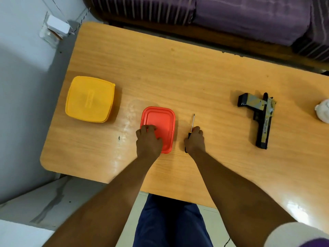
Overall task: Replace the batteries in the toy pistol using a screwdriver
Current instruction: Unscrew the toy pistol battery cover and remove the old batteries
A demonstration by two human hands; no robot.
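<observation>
Toy pistol (pixel 261 117), faint unreadable slide print

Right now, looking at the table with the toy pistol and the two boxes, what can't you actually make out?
Head view only:
- Contents of the yellow box and red box: closed lids hide them.
- Screwdriver handle: mostly covered by the right hand.
- White object: cut off by the right edge, so what it is stays unclear.
- Toy pistol battery cover and its screw: too small to find.
</observation>
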